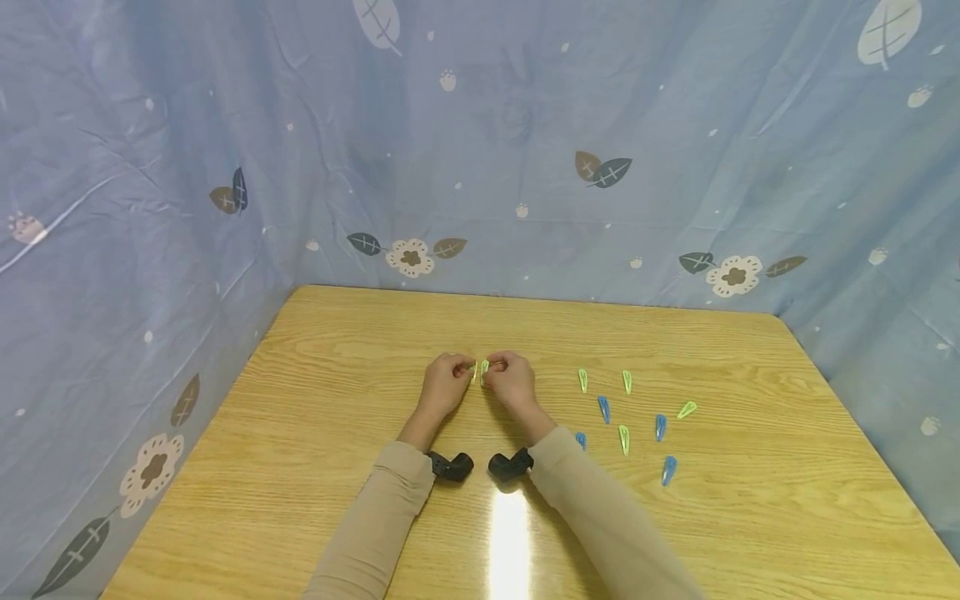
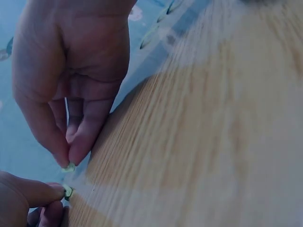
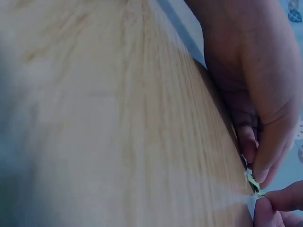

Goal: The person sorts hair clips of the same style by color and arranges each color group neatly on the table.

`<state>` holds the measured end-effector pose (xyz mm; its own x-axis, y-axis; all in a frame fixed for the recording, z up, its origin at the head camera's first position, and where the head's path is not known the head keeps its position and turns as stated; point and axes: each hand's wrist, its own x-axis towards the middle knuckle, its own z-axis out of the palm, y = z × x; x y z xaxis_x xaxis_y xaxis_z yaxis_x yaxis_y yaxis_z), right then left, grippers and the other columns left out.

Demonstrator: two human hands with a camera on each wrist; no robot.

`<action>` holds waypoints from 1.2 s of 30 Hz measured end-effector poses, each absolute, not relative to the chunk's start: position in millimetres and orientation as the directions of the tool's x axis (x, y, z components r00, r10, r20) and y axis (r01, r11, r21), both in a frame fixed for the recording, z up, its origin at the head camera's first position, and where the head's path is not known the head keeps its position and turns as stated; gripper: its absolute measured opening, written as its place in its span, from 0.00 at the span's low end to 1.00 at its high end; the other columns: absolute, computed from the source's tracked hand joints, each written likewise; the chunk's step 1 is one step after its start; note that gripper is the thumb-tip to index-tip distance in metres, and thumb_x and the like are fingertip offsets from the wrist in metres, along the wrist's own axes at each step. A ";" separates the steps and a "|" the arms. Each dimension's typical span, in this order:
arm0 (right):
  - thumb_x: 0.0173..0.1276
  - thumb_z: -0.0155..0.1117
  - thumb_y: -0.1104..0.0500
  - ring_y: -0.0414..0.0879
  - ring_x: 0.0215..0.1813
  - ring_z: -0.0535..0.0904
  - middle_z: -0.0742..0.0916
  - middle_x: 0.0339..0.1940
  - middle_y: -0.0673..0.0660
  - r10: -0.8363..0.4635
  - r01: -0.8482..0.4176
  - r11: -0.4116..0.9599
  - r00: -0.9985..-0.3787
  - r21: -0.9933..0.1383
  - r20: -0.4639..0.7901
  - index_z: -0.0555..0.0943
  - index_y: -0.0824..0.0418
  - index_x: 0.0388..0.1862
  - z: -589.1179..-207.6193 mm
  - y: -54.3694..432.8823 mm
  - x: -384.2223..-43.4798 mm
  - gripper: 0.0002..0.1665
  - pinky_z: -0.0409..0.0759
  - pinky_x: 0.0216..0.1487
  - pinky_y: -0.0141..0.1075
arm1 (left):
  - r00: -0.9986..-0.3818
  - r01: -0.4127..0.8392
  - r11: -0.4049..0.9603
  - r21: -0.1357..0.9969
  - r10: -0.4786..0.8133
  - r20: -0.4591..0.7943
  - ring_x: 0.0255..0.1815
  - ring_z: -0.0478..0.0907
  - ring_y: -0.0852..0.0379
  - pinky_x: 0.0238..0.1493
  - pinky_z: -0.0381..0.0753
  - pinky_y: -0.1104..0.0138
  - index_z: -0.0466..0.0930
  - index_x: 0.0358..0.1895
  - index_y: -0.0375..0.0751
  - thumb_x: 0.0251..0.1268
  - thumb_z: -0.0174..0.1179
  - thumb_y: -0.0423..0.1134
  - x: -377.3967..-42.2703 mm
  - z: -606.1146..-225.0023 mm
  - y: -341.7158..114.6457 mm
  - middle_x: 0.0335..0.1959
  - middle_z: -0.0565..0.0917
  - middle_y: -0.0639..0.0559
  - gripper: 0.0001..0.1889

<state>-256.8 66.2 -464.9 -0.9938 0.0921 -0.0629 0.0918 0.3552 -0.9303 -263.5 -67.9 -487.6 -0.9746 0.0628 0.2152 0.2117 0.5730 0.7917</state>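
Near the middle of the table my left hand [image 1: 446, 383] pinches a yellow-green snap hair clip [image 1: 474, 372] between thumb and fingertips. Just to its right, my right hand [image 1: 512, 385] pinches a second yellow-green hair clip [image 1: 484, 371]. Both clips stand side by side with a narrow gap between them, roughly parallel in the head view. In the left wrist view only the end of the left clip [image 2: 69, 167] pokes out below the fingertips. The right wrist view shows the right clip [image 3: 253, 181] at the thumb tip, the rest hidden by fingers.
Several yellow-green clips [image 1: 624, 439] and blue clips [image 1: 661, 427] lie scattered on the right of the wooden table [image 1: 315, 383]. One blue clip [image 1: 581, 440] is partly covered by the right sleeve. A blue patterned curtain [image 1: 517, 125] surrounds the table's back and sides.
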 end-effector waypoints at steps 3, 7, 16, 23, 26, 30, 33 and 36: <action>0.57 0.62 0.72 0.42 0.24 0.79 0.84 0.28 0.58 0.089 0.075 0.398 -0.995 -0.914 -0.043 0.82 0.70 0.45 -465.8 64.8 -258.0 0.15 0.76 0.25 0.29 | -0.975 0.210 0.577 0.790 0.061 0.214 0.32 0.72 0.56 0.34 0.74 0.66 0.85 0.42 0.33 0.60 0.62 0.28 -262.5 -487.2 -67.2 0.30 0.77 0.49 0.08; 0.57 0.60 0.72 0.41 0.24 0.77 0.84 0.28 0.57 0.075 0.054 0.452 -0.997 -0.891 -0.022 0.82 0.70 0.45 -464.6 63.6 -258.6 0.15 0.72 0.23 0.28 | -0.977 0.202 0.572 0.795 0.057 0.207 0.31 0.72 0.55 0.34 0.73 0.66 0.85 0.42 0.33 0.60 0.62 0.28 -261.9 -486.0 -66.8 0.29 0.77 0.49 0.08; 0.56 0.58 0.72 0.40 0.23 0.71 0.83 0.28 0.58 0.052 0.015 0.536 -0.999 -0.844 0.015 0.83 0.71 0.45 -460.0 61.3 -257.9 0.16 0.69 0.22 0.27 | -0.978 0.196 0.576 0.794 0.057 0.200 0.32 0.72 0.55 0.34 0.74 0.65 0.85 0.43 0.33 0.61 0.62 0.28 -261.7 -486.8 -66.0 0.30 0.77 0.48 0.08; 0.56 0.61 0.71 0.42 0.25 0.74 0.83 0.28 0.57 0.057 0.008 0.544 -0.998 -0.839 0.027 0.82 0.70 0.44 -462.5 61.5 -259.0 0.15 0.71 0.24 0.29 | -0.973 0.210 0.588 0.781 0.050 0.224 0.31 0.72 0.55 0.33 0.74 0.66 0.85 0.42 0.33 0.60 0.62 0.28 -264.3 -488.0 -66.4 0.29 0.78 0.48 0.08; 0.57 0.62 0.71 0.43 0.26 0.74 0.83 0.28 0.58 0.058 0.005 0.538 -0.998 -0.843 0.031 0.82 0.71 0.44 -462.3 61.5 -259.2 0.14 0.71 0.24 0.29 | -0.972 0.213 0.592 0.778 0.047 0.230 0.31 0.72 0.55 0.33 0.73 0.66 0.85 0.42 0.33 0.60 0.62 0.28 -264.5 -487.6 -66.3 0.29 0.78 0.48 0.08; 0.58 0.62 0.70 0.43 0.26 0.76 0.84 0.29 0.58 0.060 0.011 0.511 -0.998 -0.860 0.023 0.82 0.71 0.44 -462.5 62.2 -258.8 0.14 0.72 0.24 0.29 | -0.971 0.211 0.599 0.773 0.042 0.234 0.31 0.72 0.55 0.34 0.74 0.65 0.85 0.42 0.33 0.60 0.62 0.29 -264.2 -486.7 -66.5 0.29 0.78 0.48 0.08; 0.58 0.62 0.70 0.43 0.26 0.76 0.84 0.29 0.58 0.070 0.029 0.481 -0.998 -0.876 0.005 0.82 0.71 0.43 -462.9 62.9 -257.9 0.13 0.72 0.24 0.28 | -0.972 0.211 0.597 0.774 0.040 0.233 0.32 0.73 0.54 0.34 0.74 0.65 0.85 0.42 0.33 0.60 0.62 0.28 -264.0 -486.6 -66.7 0.30 0.78 0.48 0.08; 0.58 0.62 0.70 0.43 0.26 0.76 0.84 0.29 0.58 0.081 0.048 0.457 -0.997 -0.888 -0.012 0.82 0.70 0.43 -463.3 63.6 -256.6 0.13 0.72 0.24 0.28 | -0.972 0.209 0.597 0.774 0.042 0.230 0.32 0.73 0.54 0.35 0.74 0.65 0.85 0.42 0.33 0.60 0.62 0.29 -263.7 -486.5 -66.6 0.30 0.78 0.47 0.08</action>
